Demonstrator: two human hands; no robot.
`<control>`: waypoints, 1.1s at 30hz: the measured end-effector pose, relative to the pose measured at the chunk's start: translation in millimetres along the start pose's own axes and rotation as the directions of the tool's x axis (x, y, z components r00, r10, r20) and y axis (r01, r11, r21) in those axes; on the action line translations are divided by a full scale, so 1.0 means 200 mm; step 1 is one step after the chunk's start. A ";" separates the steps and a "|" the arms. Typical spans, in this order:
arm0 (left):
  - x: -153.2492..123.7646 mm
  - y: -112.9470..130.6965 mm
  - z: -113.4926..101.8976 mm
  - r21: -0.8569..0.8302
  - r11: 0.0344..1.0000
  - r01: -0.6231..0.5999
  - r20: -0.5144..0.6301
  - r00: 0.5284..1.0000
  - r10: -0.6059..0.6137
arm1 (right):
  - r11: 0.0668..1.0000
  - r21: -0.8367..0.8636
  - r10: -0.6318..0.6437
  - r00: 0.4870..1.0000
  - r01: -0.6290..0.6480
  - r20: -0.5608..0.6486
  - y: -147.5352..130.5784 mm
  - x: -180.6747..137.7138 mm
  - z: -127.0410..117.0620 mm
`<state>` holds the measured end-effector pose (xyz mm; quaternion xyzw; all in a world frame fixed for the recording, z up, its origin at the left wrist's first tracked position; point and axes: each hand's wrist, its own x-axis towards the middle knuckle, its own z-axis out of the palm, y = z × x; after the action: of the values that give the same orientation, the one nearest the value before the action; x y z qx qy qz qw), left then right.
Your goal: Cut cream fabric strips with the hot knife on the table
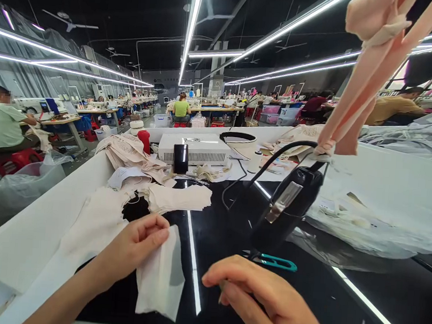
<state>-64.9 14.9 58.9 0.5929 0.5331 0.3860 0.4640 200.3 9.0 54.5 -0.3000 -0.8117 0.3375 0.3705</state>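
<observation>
My left hand [136,247] pinches a small cream fabric piece [160,276] that hangs down over the glossy black table [339,299]. My right hand [265,299] hovers low at the front, fingers curled and pointing left, with nothing visible in it; its fingertips are partly hidden. Teal thread snips [273,261] lie just beyond the right hand. A black hand-held tool [289,204] with a cord hangs beside them. More cream fabric pieces [151,187] are heaped behind my left hand.
A white machine box [196,150], a dark phone [180,158], a red cup [144,140] and a thread cone [255,161] stand at the back. Clear plastic bags [374,222] lie right. Pink straps [370,69] hang overhead. Other workers sit at distant tables.
</observation>
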 end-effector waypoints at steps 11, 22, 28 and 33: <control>0.15 -0.11 0.16 -0.011 0.996 0.092 0.200 0.976 -0.088 | 0.978 -0.206 0.028 0.965 0.027 0.259 0.27 -0.18 0.05; 0.16 -0.05 0.26 -0.002 1.000 0.015 0.265 0.964 -0.014 | 0.581 0.678 0.428 0.878 -0.450 0.216 0.18 -0.02 0.18; 0.17 -0.05 0.26 0.001 1.000 -0.015 0.222 0.975 0.015 | 0.540 0.657 0.432 0.843 -0.526 0.320 0.19 -0.05 0.18; 0.17 -0.07 0.26 0.007 0.999 0.032 0.213 0.976 -0.033 | 0.609 0.594 0.420 0.849 -0.526 0.321 0.20 -0.09 0.15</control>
<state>-15.5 41.9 29.6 0.6228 0.4906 0.3115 0.5238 195.7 10.9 1.8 -0.3263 -0.5543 0.7096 0.2876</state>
